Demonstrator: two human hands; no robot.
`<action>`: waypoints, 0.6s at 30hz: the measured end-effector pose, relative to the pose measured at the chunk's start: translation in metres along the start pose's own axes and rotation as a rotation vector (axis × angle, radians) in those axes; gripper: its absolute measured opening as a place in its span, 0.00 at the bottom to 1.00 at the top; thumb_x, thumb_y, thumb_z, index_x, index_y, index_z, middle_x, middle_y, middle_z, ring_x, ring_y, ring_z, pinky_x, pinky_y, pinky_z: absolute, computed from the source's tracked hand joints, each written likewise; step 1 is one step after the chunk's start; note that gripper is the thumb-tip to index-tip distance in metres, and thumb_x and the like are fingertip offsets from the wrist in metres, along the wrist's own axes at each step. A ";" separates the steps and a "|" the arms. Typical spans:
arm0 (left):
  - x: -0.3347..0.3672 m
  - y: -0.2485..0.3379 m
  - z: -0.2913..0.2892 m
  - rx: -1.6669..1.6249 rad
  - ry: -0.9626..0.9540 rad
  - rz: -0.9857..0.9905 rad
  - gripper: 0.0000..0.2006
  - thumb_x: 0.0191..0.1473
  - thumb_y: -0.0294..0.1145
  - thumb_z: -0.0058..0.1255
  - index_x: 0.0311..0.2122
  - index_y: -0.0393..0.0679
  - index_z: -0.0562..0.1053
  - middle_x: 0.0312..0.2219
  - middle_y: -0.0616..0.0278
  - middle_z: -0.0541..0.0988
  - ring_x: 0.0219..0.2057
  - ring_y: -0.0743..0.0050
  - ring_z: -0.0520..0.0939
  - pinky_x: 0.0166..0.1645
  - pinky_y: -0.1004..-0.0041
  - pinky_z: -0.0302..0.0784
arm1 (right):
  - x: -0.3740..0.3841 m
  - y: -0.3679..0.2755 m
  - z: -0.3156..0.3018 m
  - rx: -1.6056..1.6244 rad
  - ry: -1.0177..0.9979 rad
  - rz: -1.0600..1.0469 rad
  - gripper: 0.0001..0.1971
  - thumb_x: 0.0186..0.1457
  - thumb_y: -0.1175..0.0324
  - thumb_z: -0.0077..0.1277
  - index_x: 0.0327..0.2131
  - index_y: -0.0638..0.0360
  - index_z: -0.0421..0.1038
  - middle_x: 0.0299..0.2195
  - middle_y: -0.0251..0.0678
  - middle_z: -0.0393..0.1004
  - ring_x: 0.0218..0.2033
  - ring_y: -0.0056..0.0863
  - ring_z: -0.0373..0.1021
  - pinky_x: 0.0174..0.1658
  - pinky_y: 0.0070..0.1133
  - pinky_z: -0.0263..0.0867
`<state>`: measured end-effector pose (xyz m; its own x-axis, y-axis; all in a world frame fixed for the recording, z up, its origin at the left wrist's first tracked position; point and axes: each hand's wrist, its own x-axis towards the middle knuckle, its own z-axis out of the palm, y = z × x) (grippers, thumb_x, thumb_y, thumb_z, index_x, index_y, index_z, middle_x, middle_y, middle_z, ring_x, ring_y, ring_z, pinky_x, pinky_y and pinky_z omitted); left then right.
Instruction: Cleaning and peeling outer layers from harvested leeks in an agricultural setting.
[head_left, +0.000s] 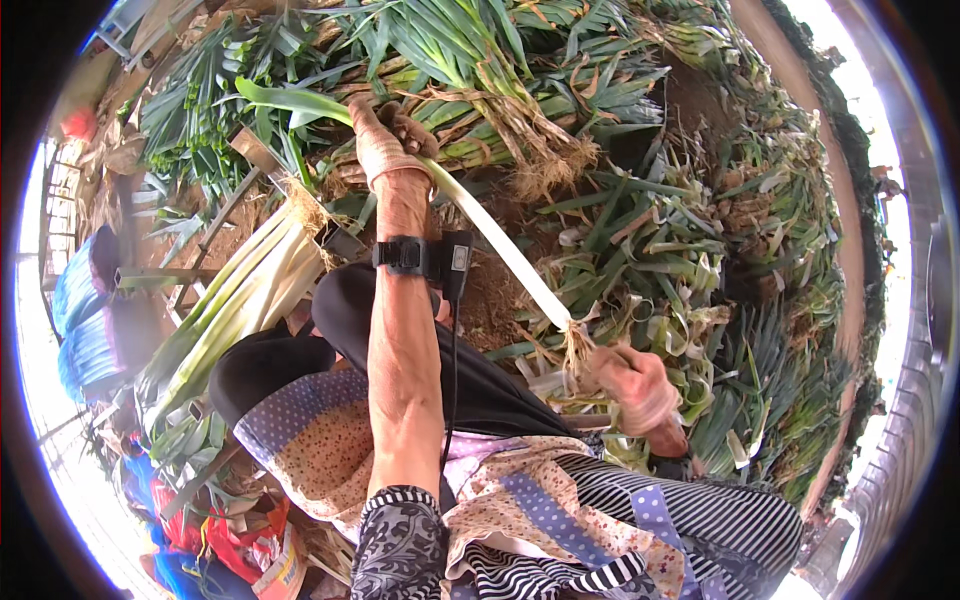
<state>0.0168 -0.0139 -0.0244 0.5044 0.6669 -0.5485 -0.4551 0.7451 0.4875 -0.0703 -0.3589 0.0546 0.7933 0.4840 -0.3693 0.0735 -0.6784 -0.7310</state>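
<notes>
Leaves [640, 235] spread behind the leek [507, 250] my left grip [390, 135] clasps near its greens [292, 101], seemingly for steadiness, roots [576, 345] beside my curled right grip [636, 387], whose hold I cannot tell

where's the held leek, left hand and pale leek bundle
Held leek [503, 245], head view, on its white shaft
Left hand [383, 147], head view, on its middle
Pale leek bundle [250, 283], head view, on its stalks

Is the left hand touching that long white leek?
Touching. The head view shows the left hand closed around the leek, green leaf poking out one side, white stalk the other.
</notes>
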 end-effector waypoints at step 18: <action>-0.050 0.008 0.027 0.058 0.004 0.355 0.20 0.53 0.52 0.46 0.23 0.45 0.65 0.07 0.72 0.59 0.05 0.84 0.58 0.08 0.77 0.54 | 0.106 0.004 0.014 -0.584 0.099 -0.189 0.45 0.30 0.56 0.66 0.54 0.59 0.58 0.48 0.45 0.66 0.51 0.45 0.61 0.52 0.32 0.60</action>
<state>0.0080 -0.0411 0.0257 0.3194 0.8843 -0.3405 -0.5593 0.4660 0.6856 0.0057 -0.3031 0.0045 0.7844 0.5909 -0.1885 0.5146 -0.7896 -0.3341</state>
